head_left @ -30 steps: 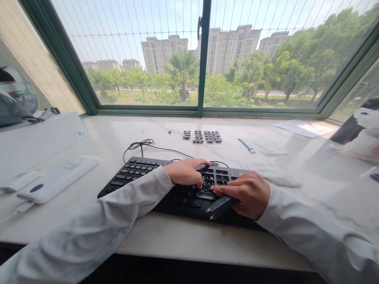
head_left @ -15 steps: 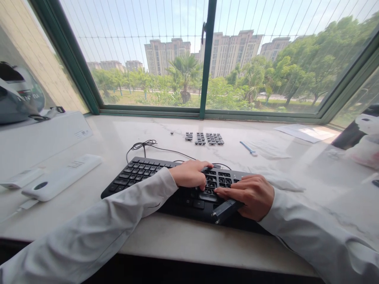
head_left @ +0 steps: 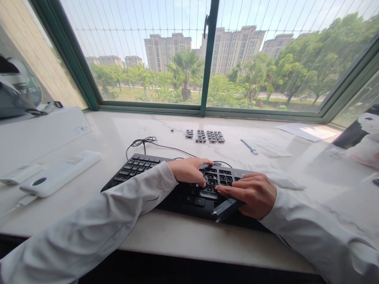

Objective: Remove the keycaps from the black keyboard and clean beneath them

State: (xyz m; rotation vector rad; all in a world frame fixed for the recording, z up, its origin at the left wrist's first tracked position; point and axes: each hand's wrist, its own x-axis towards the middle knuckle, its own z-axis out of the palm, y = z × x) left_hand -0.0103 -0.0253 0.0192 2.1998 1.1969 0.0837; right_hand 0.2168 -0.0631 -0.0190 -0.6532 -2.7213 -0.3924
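Observation:
A black keyboard (head_left: 124, 173) lies on the marble surface, with several empty key sockets bared on its right part. My left hand (head_left: 188, 170) rests on the keyboard left of these sockets, its index finger stretched to the back edge and its thumb pointing down at the keys; it appears to hold nothing. Closed around a black keycap puller (head_left: 226, 210) is my right hand (head_left: 254, 195), whose index finger reaches to the sockets. The puller's metal-tipped end points left, over the keyboard's front edge. Removed keycaps (head_left: 215, 136) are grouped in rows behind the keyboard.
A coiled black cable (head_left: 145, 141) lies behind the keyboard. A blue brush (head_left: 248, 146) lies farther right, near a paper sheet (head_left: 308, 132). White power bank (head_left: 62, 173) and a white box (head_left: 44, 134) are at left. The window (head_left: 204, 59) closes off the back.
Both hands keep nearly the same places on the keyboard, and the puller stays in my right hand. The whole view has shifted slightly.

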